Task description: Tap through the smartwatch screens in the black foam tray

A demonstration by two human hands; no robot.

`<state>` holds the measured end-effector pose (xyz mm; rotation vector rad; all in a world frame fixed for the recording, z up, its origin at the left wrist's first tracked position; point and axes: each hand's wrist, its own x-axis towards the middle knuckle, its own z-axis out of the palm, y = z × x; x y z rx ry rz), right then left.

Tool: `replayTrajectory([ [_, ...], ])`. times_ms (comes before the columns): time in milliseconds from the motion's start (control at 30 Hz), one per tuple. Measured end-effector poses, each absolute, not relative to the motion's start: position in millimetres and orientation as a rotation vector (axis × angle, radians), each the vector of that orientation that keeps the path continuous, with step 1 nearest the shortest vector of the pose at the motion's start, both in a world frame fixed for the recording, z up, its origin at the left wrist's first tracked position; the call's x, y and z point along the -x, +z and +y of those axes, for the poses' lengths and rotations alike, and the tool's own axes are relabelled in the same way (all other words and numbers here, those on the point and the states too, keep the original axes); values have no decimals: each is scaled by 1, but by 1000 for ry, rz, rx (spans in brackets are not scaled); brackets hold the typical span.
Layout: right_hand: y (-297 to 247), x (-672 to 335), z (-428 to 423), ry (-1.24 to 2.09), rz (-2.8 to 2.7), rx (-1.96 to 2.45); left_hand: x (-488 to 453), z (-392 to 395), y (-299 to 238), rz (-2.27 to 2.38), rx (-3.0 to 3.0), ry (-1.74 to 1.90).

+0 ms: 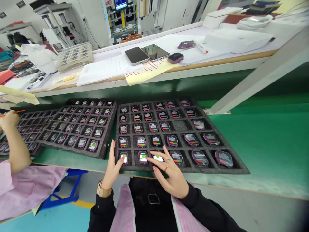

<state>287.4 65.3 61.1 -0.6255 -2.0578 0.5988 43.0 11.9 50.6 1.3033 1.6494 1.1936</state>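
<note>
A black foam tray [178, 125] lies on the green bench with rows of purple-cased smartwatch bodies in its pockets, many screens lit. My left hand [113, 166] is at the tray's near left corner, fingers stretched, its thumb on or just over the lit watch [124, 159] there. Above the front row is my right hand [170, 174], palm down with fingers spread. Its index fingertip meets the white and green screen of the second watch [143, 157]. Partly under those fingers, a third watch [158, 157] also glows white and green. Neither hand grasps anything.
To the left stands another foam tray [106, 127] of lit watches. A co-worker's hand [9, 120] with an orange pen is farther left. The shelf above bears two phones [137, 55], papers and two loose watches [175, 58]. A white metal post [241, 83] slants down at the right.
</note>
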Motion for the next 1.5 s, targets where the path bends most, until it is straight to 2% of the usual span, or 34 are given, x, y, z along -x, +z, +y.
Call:
replayTrajectory([
  [200, 69, -285, 77, 540, -2044, 671, -56, 17, 50, 1907, -1410, 1246],
  [367, 76, -279, 89, 450, -2126, 750, -71, 18, 63, 2130, -1550, 1092],
  [700, 79, -269, 97, 460, -2398, 790, -72, 20, 62, 2181, -1776, 907],
  [1067, 69, -314, 101, 375, -2247, 973, -67, 17, 44, 2102, -1649, 1306],
  [1267, 70, -315, 105, 378, -2327, 963, -66, 16, 38, 2137, -1590, 1340],
  [1500, 64, -347, 102, 301, -2143, 1041, -66, 18, 37, 2146, -1560, 1365],
])
